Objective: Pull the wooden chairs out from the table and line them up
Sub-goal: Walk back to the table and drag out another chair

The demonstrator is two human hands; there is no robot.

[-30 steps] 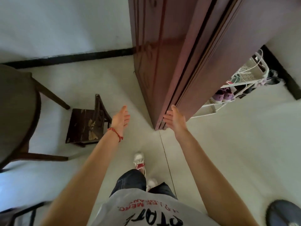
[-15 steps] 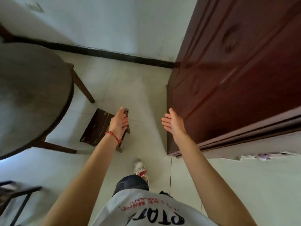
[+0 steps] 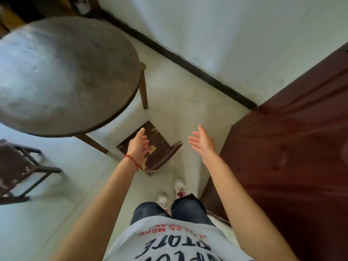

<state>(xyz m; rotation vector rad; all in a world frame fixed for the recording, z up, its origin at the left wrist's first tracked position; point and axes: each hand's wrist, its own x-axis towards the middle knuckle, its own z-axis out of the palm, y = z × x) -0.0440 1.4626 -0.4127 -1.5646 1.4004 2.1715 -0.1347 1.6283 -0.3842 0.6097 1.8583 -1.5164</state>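
Nearest the body, standing in white sneakers (image 3: 178, 187) on pale floor tiles (image 3: 169, 102), facing a small dark wooden chair with a worn, flaking seat (image 3: 160, 149). Reaching forward with both hands: left hand (image 3: 138, 146) hovering over the seat, fingers loosely spread and gripping nothing; right hand (image 3: 202, 143) held apart to the right of the chair, palm open, fingers extended, also empty. Sitting just beside the near edge of the round grey-brown wooden table (image 3: 66, 72), close to one table leg, with the curved backrest rail toward the feet. Judging the chair as rigid, low and probably light enough to drag; taking hold at the backrest rail rather than the flaking seat. Crowding the right side, a tall dark red-brown wooden cabinet (image 3: 282, 157), leaving a narrow lane. Waiting at far left, a second dark chair with a chipped seat (image 3: 17, 166), partly cut off. Closing the far side, a white wall with black skirting (image 3: 197, 70).
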